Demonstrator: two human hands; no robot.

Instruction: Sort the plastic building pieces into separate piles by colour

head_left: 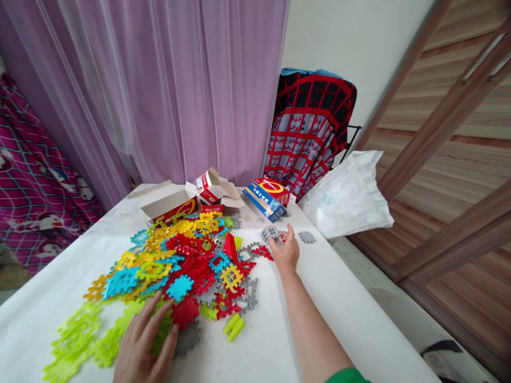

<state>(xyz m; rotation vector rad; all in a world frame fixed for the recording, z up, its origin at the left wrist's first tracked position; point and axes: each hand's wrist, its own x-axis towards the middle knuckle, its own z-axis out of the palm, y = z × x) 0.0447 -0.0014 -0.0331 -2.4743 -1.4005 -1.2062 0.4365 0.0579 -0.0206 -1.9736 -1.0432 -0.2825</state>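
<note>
A large heap of plastic interlocking building pieces in yellow, red, blue, green and grey covers the middle of the white table. My left hand lies with its fingers spread over the near edge of the heap, on lime green pieces and beside a dark grey piece. To the right of the heap, my right hand has its thumb and fingers closed on a grey interlocking piece. Another grey piece lies flat on the table just beyond that hand, to its right.
Open cardboard boxes stand behind the heap. Blue and red boxes lie at the table's back right. A white plastic bag sits at the right edge. A cloth-covered chair, a purple curtain and a wooden wardrobe surround the table.
</note>
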